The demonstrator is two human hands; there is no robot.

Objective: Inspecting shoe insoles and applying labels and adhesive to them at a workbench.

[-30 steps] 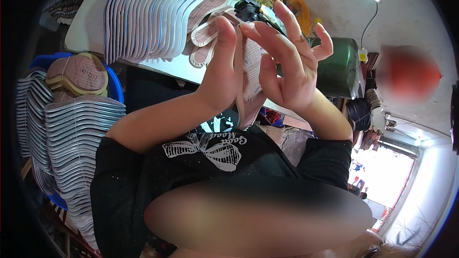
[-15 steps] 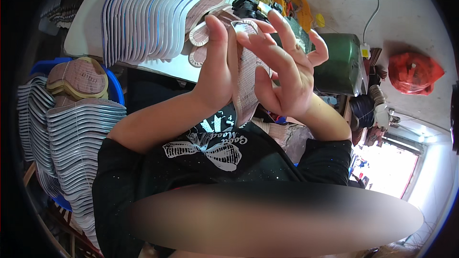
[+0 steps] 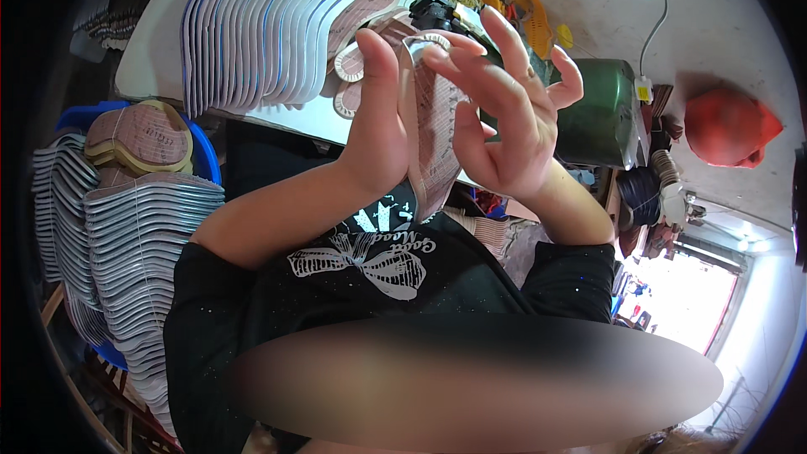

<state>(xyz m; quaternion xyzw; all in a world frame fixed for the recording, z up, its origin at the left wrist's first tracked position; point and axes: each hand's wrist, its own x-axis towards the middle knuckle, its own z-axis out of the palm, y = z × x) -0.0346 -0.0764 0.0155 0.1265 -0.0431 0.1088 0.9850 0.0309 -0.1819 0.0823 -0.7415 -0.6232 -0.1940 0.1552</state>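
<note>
A pinkish shoe insole with a gridded face and a pale pleated rim stands upright between my hands, in front of my chest. My left hand grips it from the left side, thumb pointing up; its other fingers are mostly hidden behind the piece. At the top rim, the index finger of my right hand presses on the pleated edge, with other fingers raised and spread. Beyond my left hand, similar pink insoles with pleated edges lie on the white table.
A row of white insoles stands on the table. At left, strung stacks of insoles rise from a blue basin. A green machine housing and a yellow basket are at the right and back. A red bag is at far right.
My right hand has shifted slightly right and its raised fingers have moved. The insole is turned a little, so more of its gridded face shows. My left hand keeps its hold.
</note>
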